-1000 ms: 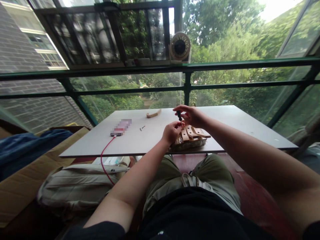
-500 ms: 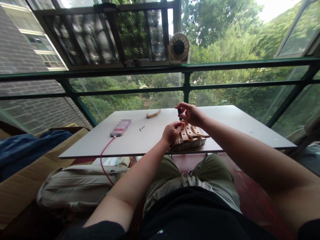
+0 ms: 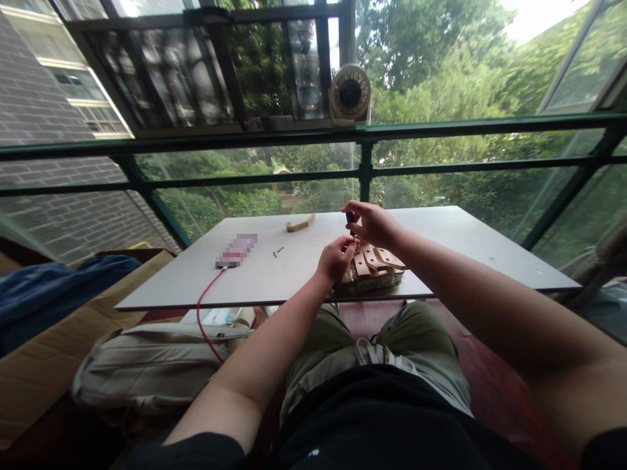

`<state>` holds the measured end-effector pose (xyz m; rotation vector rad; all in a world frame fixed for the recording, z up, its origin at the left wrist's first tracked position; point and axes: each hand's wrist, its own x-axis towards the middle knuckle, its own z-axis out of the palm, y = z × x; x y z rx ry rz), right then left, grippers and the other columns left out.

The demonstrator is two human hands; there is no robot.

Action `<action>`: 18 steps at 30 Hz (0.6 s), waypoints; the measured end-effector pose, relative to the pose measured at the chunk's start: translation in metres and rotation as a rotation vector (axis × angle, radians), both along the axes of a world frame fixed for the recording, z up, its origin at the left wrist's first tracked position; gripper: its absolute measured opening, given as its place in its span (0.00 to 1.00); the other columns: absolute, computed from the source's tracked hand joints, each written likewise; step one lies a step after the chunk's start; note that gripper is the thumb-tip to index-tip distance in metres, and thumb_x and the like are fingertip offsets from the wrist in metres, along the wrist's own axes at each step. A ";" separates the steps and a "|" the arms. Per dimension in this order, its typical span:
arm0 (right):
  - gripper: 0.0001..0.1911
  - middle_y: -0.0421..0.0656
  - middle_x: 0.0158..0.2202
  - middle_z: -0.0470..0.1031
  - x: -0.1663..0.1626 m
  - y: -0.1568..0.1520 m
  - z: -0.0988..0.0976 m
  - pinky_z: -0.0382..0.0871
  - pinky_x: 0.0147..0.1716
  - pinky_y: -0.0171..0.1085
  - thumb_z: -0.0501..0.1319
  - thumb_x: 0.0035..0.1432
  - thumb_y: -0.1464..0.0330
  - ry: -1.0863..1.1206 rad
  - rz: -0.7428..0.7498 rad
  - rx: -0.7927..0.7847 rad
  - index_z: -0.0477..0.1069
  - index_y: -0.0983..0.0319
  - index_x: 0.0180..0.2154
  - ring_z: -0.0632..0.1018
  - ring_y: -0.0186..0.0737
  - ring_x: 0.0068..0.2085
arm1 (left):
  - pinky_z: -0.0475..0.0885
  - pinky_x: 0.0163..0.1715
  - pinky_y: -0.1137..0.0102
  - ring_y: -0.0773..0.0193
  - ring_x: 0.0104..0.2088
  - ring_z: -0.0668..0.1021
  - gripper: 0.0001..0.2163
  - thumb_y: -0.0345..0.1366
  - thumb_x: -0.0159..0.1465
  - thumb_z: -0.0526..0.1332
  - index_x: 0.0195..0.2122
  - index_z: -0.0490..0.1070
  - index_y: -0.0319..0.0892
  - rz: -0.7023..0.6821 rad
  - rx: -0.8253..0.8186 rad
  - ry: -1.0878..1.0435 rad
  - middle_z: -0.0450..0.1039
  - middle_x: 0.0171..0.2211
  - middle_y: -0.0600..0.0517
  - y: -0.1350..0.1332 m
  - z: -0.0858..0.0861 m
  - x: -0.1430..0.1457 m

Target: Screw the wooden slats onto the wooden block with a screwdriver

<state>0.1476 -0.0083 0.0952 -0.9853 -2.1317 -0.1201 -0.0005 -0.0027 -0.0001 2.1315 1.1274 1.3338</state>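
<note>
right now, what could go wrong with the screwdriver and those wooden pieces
The screwdriver in the right hand points down beside the left hand, pinched at its tip; a slip could jab those fingers.
The wooden pieces sit by the table's near edge; pressing might push them off.
The loose screws could roll away.

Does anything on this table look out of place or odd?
Mildly. Two small screws lie loose on the table, apart from the wooden pieces at its near edge, and the red cable from the phone dangles over that edge. Nothing looks spilled or broken.
</note>
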 end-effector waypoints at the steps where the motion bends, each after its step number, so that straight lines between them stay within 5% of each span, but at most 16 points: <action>1: 0.17 0.42 0.33 0.73 0.000 0.000 0.000 0.63 0.34 0.36 0.62 0.52 0.71 -0.004 -0.004 0.006 0.71 0.61 0.46 0.72 0.38 0.33 | 0.72 0.38 0.70 0.64 0.35 0.78 0.10 0.39 0.63 0.56 0.40 0.73 0.43 -0.004 0.000 0.000 0.78 0.36 0.51 0.000 0.000 0.000; 18: 0.19 0.44 0.38 0.75 -0.001 -0.004 -0.001 0.64 0.36 0.36 0.60 0.53 0.71 -0.019 0.043 -0.031 0.70 0.59 0.49 0.73 0.39 0.34 | 0.71 0.35 0.72 0.65 0.32 0.78 0.09 0.38 0.61 0.59 0.38 0.75 0.41 -0.023 0.000 0.026 0.79 0.33 0.52 -0.002 0.005 0.001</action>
